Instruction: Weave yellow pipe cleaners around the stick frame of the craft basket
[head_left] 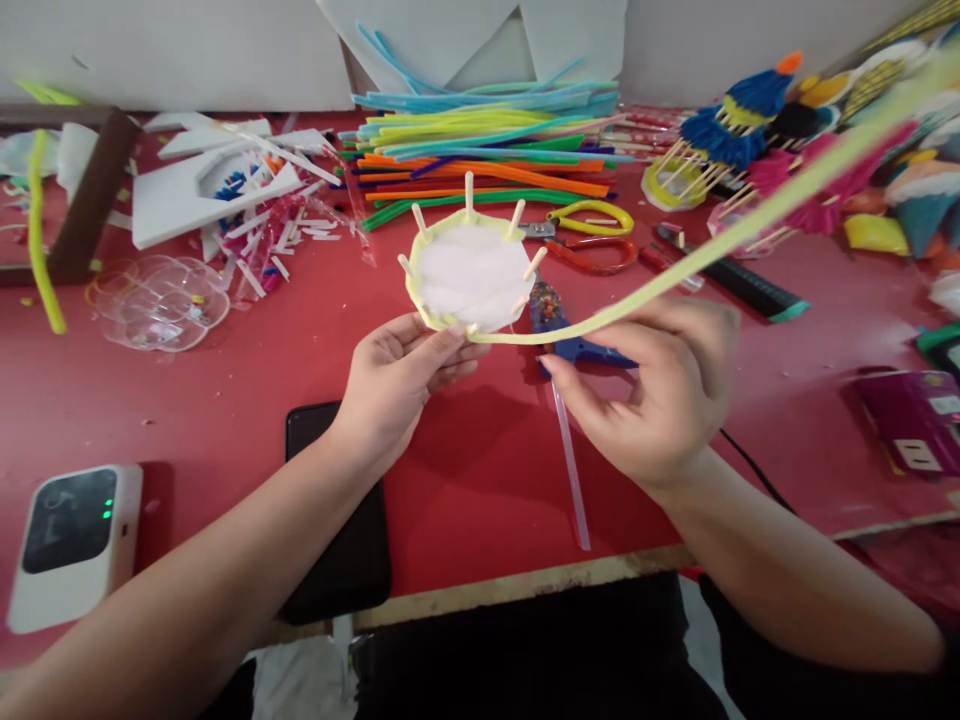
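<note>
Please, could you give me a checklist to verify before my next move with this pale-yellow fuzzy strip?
1. Left hand gripping the white round disc with fuzzy yellow rim: ok.
2. Long pale-yellow fuzzy strip meeting the rim beside the left hand: ok.
3. Strip's whole length lying along the rim: not ok; most extends toward the upper right.
4. Right hand's firm hold on the strip: cannot tell, blurred.
5. Blue plastic glue gun out of both hands: ok.
6. Glue gun's heat: cannot tell.

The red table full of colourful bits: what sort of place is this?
Probably a craft workspace: piled pipe cleaners, a blue glue gun, and a white disc edged with short pegs, held in the left hand, suggest that.
</note>
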